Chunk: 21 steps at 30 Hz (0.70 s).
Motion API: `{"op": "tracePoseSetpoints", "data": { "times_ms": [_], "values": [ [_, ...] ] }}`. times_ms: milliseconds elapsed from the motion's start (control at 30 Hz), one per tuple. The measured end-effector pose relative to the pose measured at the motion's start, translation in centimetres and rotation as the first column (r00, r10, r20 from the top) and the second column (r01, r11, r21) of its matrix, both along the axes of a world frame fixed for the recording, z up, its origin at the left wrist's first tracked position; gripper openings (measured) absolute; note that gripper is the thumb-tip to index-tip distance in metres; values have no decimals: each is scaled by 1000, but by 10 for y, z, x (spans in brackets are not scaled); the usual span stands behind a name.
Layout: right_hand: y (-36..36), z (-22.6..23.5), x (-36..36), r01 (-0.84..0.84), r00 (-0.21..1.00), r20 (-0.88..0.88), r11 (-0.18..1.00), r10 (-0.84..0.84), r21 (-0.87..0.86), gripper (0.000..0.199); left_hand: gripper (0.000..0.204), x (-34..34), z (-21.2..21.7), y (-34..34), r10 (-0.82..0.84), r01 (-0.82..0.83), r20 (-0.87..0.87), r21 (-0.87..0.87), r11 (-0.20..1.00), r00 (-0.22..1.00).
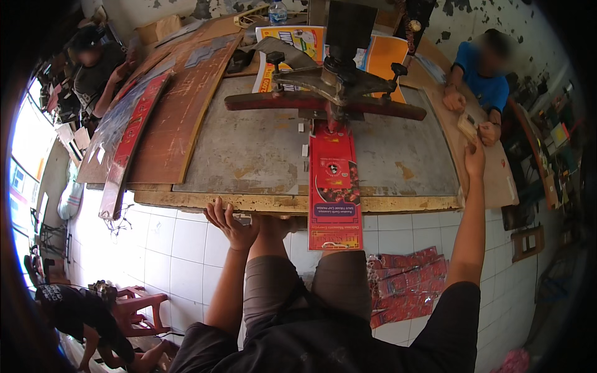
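My left hand (231, 225) is at the table's front edge, its fingers spread and holding nothing. My right arm stretches far over the right side of the table. There my right hand (475, 160) closes at the lower end of a small pale tan piece (467, 127), whose kind I cannot make out. A co-worker's hand (489, 132) is beside the same piece. Between my arms, a long red printed strip (334, 168) lies on the grey tabletop (255, 149), its near end hanging past the edge. A dark metal press with a red crossbar (267, 101) stands over its far end.
Brown boards (186, 99) carry another red strip (134, 140) on the left. Several red printed packages (407, 283) lie on the tiled floor by my right leg. A red stool (138, 311) stands at lower left. Other people sit left and right, and one is near the stool.
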State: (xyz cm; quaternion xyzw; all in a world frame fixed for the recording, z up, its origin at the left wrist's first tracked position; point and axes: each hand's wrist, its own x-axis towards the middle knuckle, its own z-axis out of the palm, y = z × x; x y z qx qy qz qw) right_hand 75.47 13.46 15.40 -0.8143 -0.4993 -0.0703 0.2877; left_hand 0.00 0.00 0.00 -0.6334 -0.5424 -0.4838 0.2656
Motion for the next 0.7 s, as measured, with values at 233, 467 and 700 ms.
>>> {"op": "tracePoseSetpoints", "data": {
  "times_ms": [233, 467, 700],
  "values": [
    [-5, 16, 0, 11, 999, -41, 1000, -11, 20, 55, 77, 13, -4, -1, 14, -14, 27, 2, 1000, 1000],
    [-8, 8, -7, 4, 998, -64, 1000, -3, 26, 34, 75, 3, -3, -2, -5, 5, 3, 7, 1000, 1000],
    [-13, 8, -9, -13, 1000, -27, 1000, 13, 4, 30, 74, 1, -1, -1, 6, -6, 3, 13, 1000, 1000]
  ]
}}
